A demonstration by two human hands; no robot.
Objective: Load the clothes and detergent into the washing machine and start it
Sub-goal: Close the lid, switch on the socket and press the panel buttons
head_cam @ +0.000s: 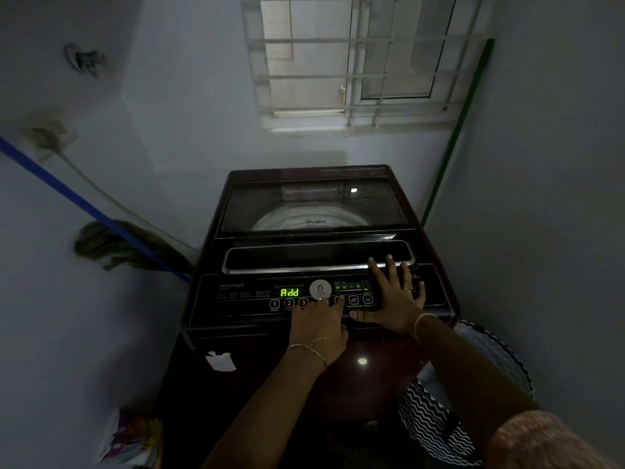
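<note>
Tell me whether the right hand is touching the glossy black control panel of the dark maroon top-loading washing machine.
Touching. The head view shows the right hand lying flat, fingers spread, on the glossy black control panel of the washing machine.

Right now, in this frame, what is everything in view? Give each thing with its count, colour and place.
washing machine: one, dark maroon, centre, against the back wall
lid: one, dark glass, shut on top of the machine
display: one, green letters "Add", on the control panel
window: one, white bars, back wall above the machine
mop: one, blue handle, leaning along the left wall
pole: one, green, right rear corner
socket: one, whitish with a cable, left wall
basket: one, black-and-white zigzag, lower right beside the machine
packet: one, multicoloured, lower left
left hand: one, fingertips on the panel buttons
right hand: one, flat on the panel's right side
</note>
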